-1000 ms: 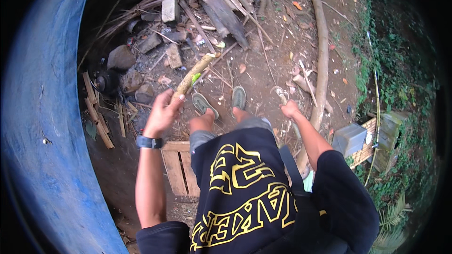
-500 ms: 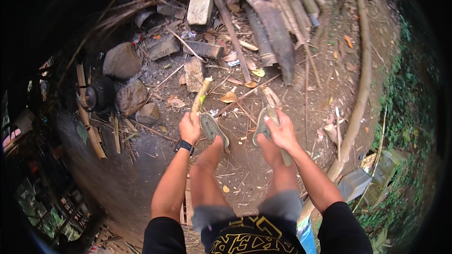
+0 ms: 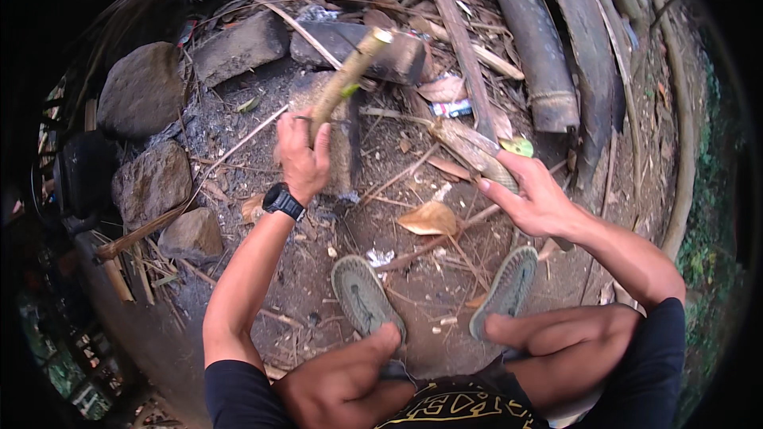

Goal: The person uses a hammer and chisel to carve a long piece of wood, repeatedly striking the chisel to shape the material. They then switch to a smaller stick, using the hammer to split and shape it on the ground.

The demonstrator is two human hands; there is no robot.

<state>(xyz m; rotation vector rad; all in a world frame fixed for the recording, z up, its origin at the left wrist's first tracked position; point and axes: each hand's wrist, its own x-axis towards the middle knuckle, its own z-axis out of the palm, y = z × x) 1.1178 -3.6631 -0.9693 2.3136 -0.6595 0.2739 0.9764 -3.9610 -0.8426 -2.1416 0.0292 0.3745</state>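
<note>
Brown wood fills both hands: the left hand (image 3: 304,156) clamps its fingers on a stick (image 3: 343,86) above the blocks (image 3: 403,61), long axis slanting away and rightward; the right hand (image 3: 542,197) clamps its fingers on a piece (image 3: 470,148) pointing away and leftward above the ground (image 3: 430,335).

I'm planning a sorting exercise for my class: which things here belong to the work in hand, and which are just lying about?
In use, judging by the grip:
stick, in the left hand
pale piece, kind unclear, in the right hand

Lying about:
rocks
blocks
bamboo
dry leaf
</note>
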